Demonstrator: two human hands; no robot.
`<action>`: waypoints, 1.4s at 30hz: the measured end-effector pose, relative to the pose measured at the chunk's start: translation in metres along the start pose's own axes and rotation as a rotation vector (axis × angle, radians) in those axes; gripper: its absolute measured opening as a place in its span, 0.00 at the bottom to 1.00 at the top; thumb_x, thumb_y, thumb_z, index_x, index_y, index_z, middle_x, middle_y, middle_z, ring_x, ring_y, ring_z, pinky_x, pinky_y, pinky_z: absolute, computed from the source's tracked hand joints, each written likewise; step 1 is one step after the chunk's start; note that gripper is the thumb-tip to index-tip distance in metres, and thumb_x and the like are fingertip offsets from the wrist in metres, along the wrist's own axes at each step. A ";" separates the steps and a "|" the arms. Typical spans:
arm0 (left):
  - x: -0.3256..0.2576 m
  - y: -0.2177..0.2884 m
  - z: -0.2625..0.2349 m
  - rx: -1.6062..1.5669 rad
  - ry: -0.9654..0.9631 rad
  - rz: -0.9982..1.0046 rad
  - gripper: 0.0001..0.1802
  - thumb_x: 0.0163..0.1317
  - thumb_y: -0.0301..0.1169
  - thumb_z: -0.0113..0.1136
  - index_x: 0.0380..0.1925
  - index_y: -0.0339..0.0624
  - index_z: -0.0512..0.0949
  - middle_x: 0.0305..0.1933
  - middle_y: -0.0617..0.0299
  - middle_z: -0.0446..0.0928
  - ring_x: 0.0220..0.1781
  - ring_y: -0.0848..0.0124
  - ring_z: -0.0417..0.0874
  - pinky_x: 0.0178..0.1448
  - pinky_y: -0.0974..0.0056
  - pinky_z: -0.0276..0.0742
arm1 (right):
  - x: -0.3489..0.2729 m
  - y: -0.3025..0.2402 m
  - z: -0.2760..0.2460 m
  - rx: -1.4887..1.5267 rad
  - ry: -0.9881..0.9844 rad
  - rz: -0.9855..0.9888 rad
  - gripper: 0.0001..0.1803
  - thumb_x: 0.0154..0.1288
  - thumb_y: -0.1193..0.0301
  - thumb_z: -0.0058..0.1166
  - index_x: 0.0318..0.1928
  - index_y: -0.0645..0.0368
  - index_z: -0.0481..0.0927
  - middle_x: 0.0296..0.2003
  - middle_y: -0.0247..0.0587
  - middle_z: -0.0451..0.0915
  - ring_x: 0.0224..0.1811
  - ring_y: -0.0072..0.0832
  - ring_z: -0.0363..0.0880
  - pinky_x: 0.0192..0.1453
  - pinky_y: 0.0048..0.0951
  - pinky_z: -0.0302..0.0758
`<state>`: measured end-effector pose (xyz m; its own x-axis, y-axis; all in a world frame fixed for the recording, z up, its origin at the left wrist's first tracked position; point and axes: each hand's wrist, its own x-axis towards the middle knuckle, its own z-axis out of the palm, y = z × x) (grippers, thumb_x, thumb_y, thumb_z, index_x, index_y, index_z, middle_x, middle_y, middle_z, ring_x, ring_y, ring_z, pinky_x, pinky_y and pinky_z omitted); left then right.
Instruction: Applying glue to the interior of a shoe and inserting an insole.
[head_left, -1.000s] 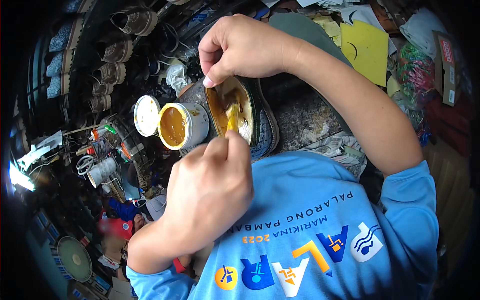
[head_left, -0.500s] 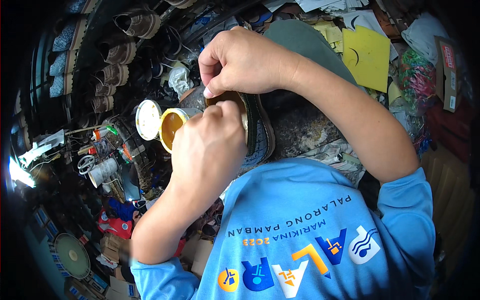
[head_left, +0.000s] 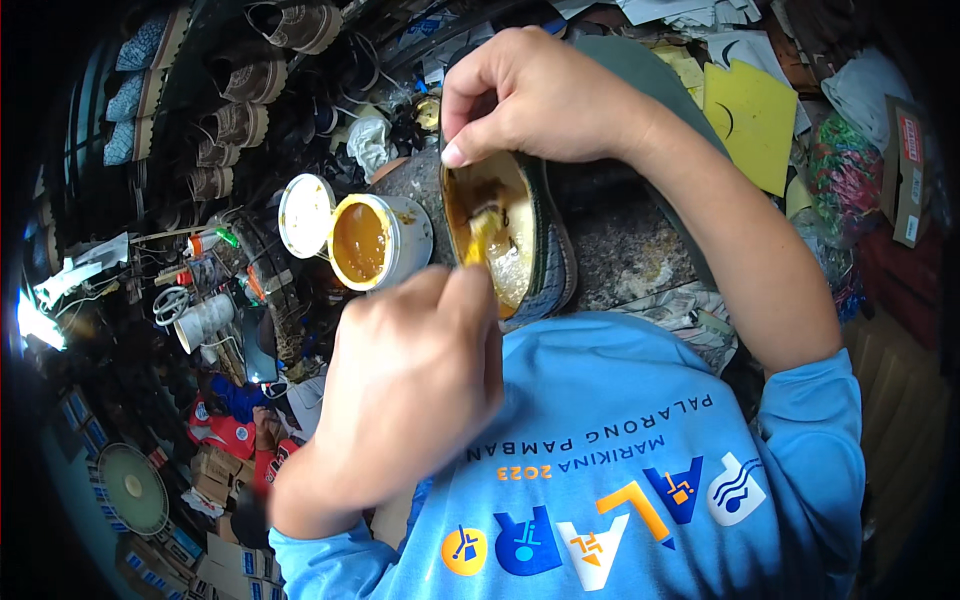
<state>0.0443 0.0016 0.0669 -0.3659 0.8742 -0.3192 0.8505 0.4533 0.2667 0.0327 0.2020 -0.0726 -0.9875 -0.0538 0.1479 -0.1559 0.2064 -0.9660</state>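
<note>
While the shoe got its glue, this is how things stood.

Shoe: the shoe (head_left: pixel 525 240) lay sole side up on a stone block (head_left: pixel 620 250), just above the person's blue shirt (head_left: pixel 620 450).
Left hand: the left hand (head_left: pixel 415 385) was closed on a small brush (head_left: pixel 485 228), which touched the yellow glue inside the shoe.
Right hand: the right hand (head_left: pixel 540 95), at 12 o'clock from the shoe, pinched the shoe's top edge.
Glue tub: the open glue tub (head_left: pixel 365 243) sat at 9 o'clock, touching the shoe, with its lid (head_left: pixel 305 213) beside it.
Danger: an elbow bump could tip the tub; glue could drip onto the shirt.
Around: more shoes (head_left: pixel 235 125) sat at 10 o'clock.
</note>
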 end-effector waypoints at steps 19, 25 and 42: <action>0.027 -0.042 0.020 -0.117 0.269 0.016 0.05 0.57 0.25 0.66 0.28 0.34 0.81 0.24 0.43 0.79 0.29 0.45 0.85 0.38 0.47 0.80 | 0.019 -0.011 -0.024 0.124 -0.023 0.255 0.06 0.59 0.78 0.75 0.36 0.65 0.89 0.32 0.34 0.89 0.34 0.18 0.84 0.43 0.22 0.80; 0.053 -0.051 0.040 -0.027 0.365 -0.005 0.03 0.57 0.25 0.65 0.28 0.36 0.82 0.25 0.44 0.80 0.32 0.43 0.85 0.39 0.45 0.80 | 0.017 -0.018 -0.011 0.242 -0.052 0.297 0.06 0.58 0.80 0.74 0.35 0.65 0.89 0.32 0.36 0.89 0.36 0.18 0.86 0.44 0.23 0.81; -0.007 -0.042 0.026 -0.348 0.410 0.102 0.08 0.59 0.23 0.72 0.30 0.38 0.79 0.23 0.57 0.79 0.21 0.60 0.83 0.26 0.60 0.76 | -0.005 -0.011 0.000 -0.065 -0.011 0.033 0.10 0.53 0.67 0.74 0.34 0.58 0.91 0.28 0.42 0.89 0.32 0.31 0.88 0.41 0.32 0.83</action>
<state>0.0212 -0.0278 0.0339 -0.4644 0.8815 0.0858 0.7395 0.3326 0.5853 0.0390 0.1995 -0.0622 -0.9920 -0.0568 0.1129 -0.1242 0.2716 -0.9544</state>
